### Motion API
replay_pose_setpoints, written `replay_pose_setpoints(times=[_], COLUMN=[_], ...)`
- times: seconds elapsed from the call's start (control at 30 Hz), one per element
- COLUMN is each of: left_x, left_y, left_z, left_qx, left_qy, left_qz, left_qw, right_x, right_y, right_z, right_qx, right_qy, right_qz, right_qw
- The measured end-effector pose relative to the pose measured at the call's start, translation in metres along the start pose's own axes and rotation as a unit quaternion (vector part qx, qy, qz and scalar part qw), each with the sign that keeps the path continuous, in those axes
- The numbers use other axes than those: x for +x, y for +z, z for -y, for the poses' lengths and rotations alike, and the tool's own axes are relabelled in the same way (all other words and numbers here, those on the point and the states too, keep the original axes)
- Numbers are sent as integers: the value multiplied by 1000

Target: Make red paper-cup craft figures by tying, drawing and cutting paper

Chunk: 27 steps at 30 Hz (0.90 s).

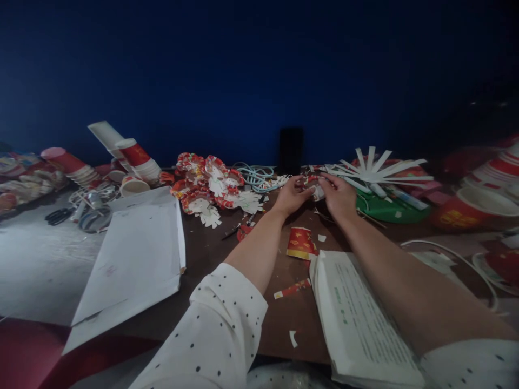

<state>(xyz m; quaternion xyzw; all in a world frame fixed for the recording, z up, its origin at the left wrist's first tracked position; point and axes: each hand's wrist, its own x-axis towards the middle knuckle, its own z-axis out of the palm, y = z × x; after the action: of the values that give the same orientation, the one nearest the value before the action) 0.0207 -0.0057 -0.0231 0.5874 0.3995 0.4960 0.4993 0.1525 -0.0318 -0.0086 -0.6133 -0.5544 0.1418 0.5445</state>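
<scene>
Both hands reach to the far side of the brown table. Between my left hand [292,196] and my right hand [339,198] is a small red-and-white paper cutout [316,190], pinched by the fingers of each. Its exact shape is partly hidden by the fingers. Nearer to me on the tabletop lies a red-and-gold piece of paper cup [299,242]. A narrow red paper strip [292,288] and white scraps lie around it. To the left of my left hand, several red-and-white paper cutouts with fringed edges [214,181] are heaped together.
White cardboard [133,259] lies at left beside black-handled scissors [59,215] and stacked paper cups [140,159]. A printed white package [357,313] is under my right forearm. White paper strips [375,172] fan out at right near a large red tub [474,208]. A dark phone-like rectangle [291,148] stands at the back.
</scene>
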Motion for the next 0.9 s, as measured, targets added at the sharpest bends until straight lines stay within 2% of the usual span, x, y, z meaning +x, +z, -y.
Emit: replay_pose_setpoints(times=[0.2,0.43,0.63,0.9], left_x=[0,-5,-3,-7], left_y=[-7,-11,-7,-1], left_z=[2,-3,-2,-5], left_qx=[109,206,138,118], left_qy=[33,70,44,62], left_qz=[-20,-21,-24,-5], left_qw=[993,976,989,991], right_x=[-5,-6,-4,-3], right_y=[1,1,1,0], right_z=[8,7,0,4], right_qx=[-21,-32,-94,-79], right_qy=[-37,-103,-97,-91], right_qz=[17,74,64,16], right_qw=[999,991,989,993])
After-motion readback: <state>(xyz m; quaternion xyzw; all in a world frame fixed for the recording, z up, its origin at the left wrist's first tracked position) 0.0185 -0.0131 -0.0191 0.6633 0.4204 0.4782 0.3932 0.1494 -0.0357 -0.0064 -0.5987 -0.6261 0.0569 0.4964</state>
